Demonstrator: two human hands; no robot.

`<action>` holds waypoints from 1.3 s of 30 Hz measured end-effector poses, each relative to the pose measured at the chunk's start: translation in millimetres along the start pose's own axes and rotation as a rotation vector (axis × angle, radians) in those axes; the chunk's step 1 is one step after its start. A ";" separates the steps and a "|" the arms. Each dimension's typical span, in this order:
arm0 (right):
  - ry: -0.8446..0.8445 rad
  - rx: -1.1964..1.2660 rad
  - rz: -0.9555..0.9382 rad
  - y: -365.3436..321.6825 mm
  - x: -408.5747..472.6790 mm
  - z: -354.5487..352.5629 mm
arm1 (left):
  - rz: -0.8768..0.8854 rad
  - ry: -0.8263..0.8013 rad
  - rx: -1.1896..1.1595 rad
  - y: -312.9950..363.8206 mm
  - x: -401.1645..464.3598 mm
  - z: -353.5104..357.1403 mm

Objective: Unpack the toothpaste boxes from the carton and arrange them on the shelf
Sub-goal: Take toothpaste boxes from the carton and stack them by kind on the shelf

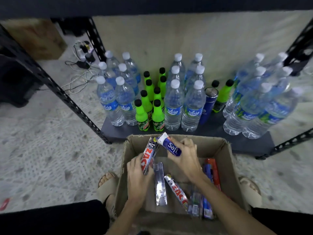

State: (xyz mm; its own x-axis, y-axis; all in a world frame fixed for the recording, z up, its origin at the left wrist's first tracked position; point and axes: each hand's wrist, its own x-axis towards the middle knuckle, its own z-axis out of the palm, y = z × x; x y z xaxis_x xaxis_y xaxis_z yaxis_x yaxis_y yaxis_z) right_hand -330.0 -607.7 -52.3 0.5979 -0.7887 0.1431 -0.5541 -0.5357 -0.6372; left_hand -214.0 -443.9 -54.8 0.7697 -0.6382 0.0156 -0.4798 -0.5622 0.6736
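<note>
Blue-and-white Safi toothpaste box (170, 146) gripped in right hand (184, 156), fingers curled round it, above open carton (227, 167). Left hand (137, 173) clamps a silver-red toothpaste box (149, 155), tilted upright. More boxes (176, 190) lie in carton. Beyond: low shelf (250, 143) with water bottles (174, 106) and green soda bottles (142, 114).

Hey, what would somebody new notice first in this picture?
Probably the bright green soda bottles standing among clear water bottles on the bottom shelf. Next, the two hands over the carton: the left hand grips a toothpaste box, the right hand a blue tube.
</note>
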 end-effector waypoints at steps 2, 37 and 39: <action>0.037 0.003 -0.015 -8.0 1.9 -22.9 | 0.076 0.041 -0.021 15.8 2.5 -15.1; 0.252 -0.299 -0.259 -193.3 106.5 -503.4 | 0.781 -0.228 -0.250 382.2 158.0 -310.1; 0.218 -0.330 -0.242 -188.1 121.8 -507.7 | 0.719 -0.290 -0.194 393.4 180.3 -306.4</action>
State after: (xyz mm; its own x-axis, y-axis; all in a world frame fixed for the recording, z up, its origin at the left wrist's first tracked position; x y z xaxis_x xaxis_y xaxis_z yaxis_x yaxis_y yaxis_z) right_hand -446.9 -756.1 469.5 0.6167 -0.6550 0.4366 -0.5894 -0.7519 -0.2955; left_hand -135.0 -619.0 439.4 0.1470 -0.9359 0.3202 -0.7149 0.1232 0.6883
